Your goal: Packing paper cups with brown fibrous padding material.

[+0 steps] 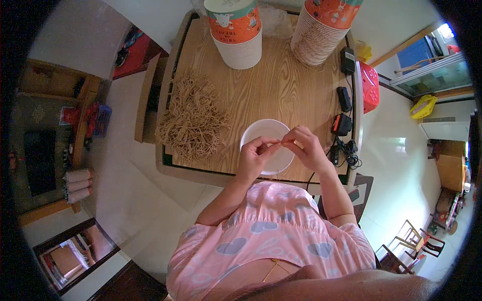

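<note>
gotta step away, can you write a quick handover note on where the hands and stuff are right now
Left hand and right hand: both pinch one thin tan strand, held between them over the white bowl.
Things: the bowl sits at the near edge of the wooden table; a heap of tan strands lies to its left; two stacks of printed paper cups stand at the far side.
Done: nothing visible in the bowl.
Left: the whole heap looks untouched.

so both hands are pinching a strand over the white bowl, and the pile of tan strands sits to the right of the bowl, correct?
Not quite. The head view shows the pile of tan strands to the left of the white bowl, not the right. The rest holds: the left hand and right hand pinch a strand over the bowl.
</note>
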A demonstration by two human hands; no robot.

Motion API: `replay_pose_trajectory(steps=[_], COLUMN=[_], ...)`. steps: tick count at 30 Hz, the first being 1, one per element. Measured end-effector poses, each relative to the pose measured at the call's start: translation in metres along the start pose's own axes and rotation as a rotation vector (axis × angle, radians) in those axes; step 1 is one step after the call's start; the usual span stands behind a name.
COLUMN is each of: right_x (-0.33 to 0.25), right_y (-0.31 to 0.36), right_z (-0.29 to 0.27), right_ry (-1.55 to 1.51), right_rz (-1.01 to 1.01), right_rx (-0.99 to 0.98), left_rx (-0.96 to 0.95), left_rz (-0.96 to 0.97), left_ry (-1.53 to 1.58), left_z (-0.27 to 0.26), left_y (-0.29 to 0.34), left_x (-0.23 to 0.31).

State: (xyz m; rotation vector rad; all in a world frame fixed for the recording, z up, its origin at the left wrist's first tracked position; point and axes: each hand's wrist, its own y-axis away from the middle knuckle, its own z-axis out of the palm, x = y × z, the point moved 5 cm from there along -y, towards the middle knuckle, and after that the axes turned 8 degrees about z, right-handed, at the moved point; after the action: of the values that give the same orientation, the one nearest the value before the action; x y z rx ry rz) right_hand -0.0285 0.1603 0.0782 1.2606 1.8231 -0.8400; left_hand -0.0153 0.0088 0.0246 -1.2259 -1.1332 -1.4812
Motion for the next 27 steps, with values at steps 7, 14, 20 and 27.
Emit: replay_pose_trajectory(steps=[7, 14, 20, 27], right_x=[0.008, 0.064, 0.083, 0.074], right_y=[-0.005, -0.048, -0.017, 0.012], right_z=[0.015, 0.047, 0.057, 0.055], right_ry=[0.161, 0.400, 0.291, 0.172], right_rz=[-0.012, 0.039, 0.323, 0.403], right_rx=[-0.003, 0.031, -0.136, -0.046], left_rx=[0.108, 0.138, 0.294, 0.236], left_rz=[0.129, -0.020, -0.083, 0.073], left_ry=[-0.121, 0.002, 0.039, -0.074], left_z=[-0.002, -0.011, -0.035, -0.020], left_y=[0.002, 0.005, 0.000, -0.021], left_x=[-0.005, -0.046, -0.049, -0.068])
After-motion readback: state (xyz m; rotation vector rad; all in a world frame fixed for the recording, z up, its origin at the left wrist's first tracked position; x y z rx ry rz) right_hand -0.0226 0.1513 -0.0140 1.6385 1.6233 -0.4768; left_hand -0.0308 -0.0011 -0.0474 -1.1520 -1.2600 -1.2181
